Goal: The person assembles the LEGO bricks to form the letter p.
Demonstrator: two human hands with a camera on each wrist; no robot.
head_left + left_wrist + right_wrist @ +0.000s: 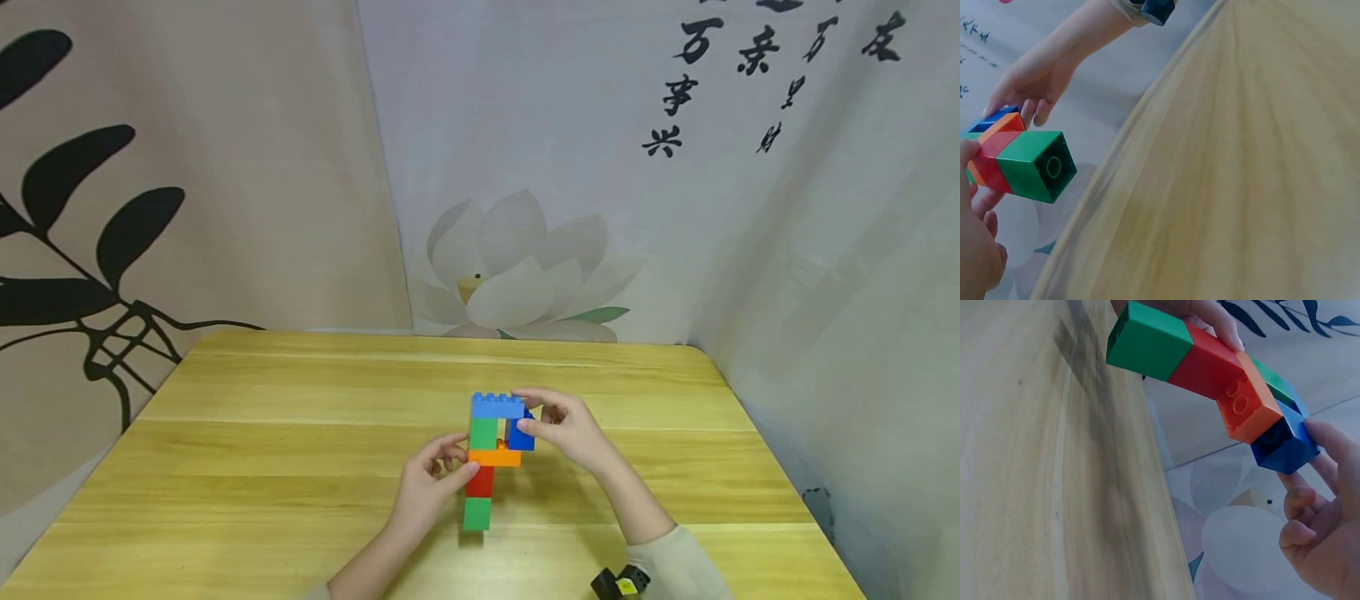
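While both hands are gripping the toy brick tower [491,454], left hand [429,492] at its red brick, right hand [564,427] at its blue, printed fabric backdrops [525,167] are hanging behind the light wooden table [262,467].

Both forearms reach in from the near edge of the desk. The left hand [429,487] curls its fingers in a grip. The right hand [564,427], higher and farther in, pinches with thumb and fingers [1329,440].
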